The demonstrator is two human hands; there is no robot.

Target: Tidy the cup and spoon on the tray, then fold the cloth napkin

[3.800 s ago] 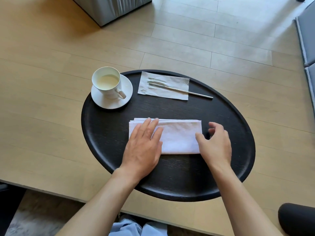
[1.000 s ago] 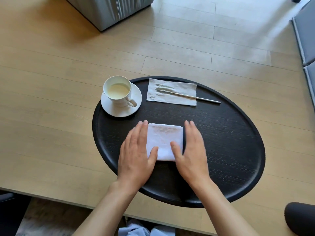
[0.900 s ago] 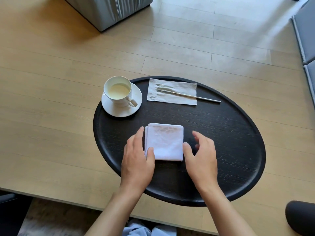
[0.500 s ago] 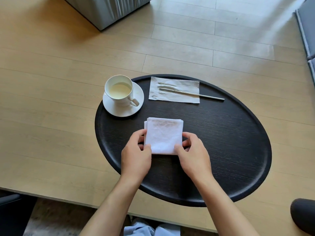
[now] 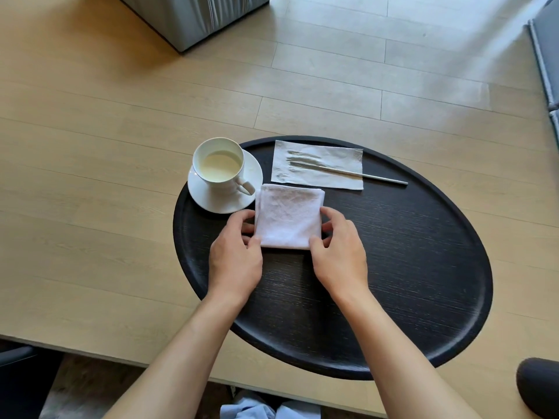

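**Folded cloth held on the tray**

The cloth (image 5: 289, 217), folded to a near square, lies on the black oval tray (image 5: 423, 267), its far corner touching the saucer (image 5: 211, 201) under the cup (image 5: 218, 167). The utensil (image 5: 360, 174) lies crosswise on a paper napkin (image 5: 317, 169), handle pointing right. The left hand (image 5: 234, 258) and right hand (image 5: 340, 255) pinch the cloth's near corners. The tray sits on a pale wood table (image 5: 90, 176).
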